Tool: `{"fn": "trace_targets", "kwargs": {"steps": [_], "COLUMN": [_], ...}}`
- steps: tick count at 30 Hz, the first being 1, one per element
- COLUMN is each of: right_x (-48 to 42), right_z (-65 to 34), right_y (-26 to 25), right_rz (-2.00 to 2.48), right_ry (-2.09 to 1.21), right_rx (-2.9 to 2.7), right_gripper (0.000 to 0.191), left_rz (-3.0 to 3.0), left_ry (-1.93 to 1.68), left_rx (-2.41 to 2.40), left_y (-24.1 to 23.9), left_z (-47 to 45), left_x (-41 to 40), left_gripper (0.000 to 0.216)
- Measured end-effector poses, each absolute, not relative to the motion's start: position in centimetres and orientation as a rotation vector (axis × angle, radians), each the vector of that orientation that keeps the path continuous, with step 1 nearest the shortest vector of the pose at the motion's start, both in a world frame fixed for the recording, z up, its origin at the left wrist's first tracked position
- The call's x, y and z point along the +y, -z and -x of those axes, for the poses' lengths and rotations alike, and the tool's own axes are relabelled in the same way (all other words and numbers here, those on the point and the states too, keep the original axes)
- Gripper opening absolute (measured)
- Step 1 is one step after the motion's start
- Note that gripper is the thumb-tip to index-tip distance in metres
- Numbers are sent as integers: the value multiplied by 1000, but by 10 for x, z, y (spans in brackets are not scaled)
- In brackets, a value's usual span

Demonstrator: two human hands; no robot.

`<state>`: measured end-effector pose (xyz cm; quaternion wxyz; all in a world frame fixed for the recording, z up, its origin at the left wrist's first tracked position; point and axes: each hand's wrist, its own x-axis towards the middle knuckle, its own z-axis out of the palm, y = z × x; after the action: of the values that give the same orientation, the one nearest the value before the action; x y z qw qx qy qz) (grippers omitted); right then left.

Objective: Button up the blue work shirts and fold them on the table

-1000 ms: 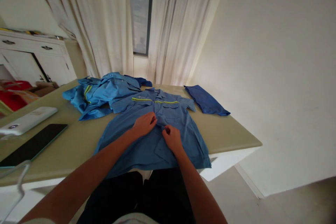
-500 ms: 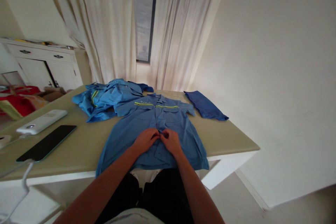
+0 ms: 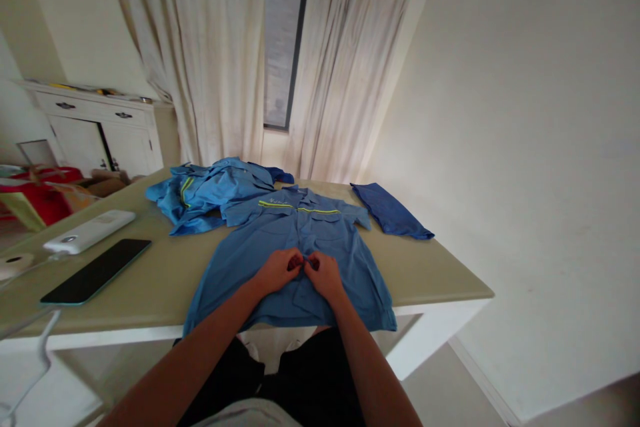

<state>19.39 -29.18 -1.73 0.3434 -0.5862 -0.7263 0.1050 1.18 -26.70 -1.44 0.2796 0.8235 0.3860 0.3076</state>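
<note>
A blue work shirt (image 3: 280,240) with a yellow-green chest stripe lies flat, front up, on the beige table (image 3: 430,273); its hem hangs over the near edge. My left hand (image 3: 277,269) and my right hand (image 3: 324,273) meet at the shirt's front placket, low on the body. Both have their fingers pinched together on the cloth of the placket. What sits between the fingertips is too small to make out.
A heap of similar blue shirts (image 3: 210,190) lies behind on the left, a folded dark blue garment (image 3: 390,210) at the back right. A black phone (image 3: 95,270) and a white power bank (image 3: 90,230) lie at the left. Curtains (image 3: 215,47) and a white cabinet (image 3: 95,127) stand behind.
My hands have drawn together and moved down the shirt front toward the hem. The view has tilted up and shifted a little.
</note>
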Motion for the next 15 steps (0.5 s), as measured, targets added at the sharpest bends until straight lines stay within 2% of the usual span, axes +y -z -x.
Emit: {"fn": "trace_targets", "kwargs": {"steps": [9, 15], "right_x": [-291, -290], "right_z": [-194, -193], "right_y": [17, 16], "right_rz": [1560, 1624], "right_ry": [-248, -254], "right_rx": [-1872, -1846], "right_gripper": [9, 11], "left_rz": [-2142, -2157], "left_ry": [-812, -807], "left_rx": [1095, 1049], "left_y": [12, 13], "left_z": [-19, -21], "left_x": [-255, -256], "left_gripper": [8, 17]}}
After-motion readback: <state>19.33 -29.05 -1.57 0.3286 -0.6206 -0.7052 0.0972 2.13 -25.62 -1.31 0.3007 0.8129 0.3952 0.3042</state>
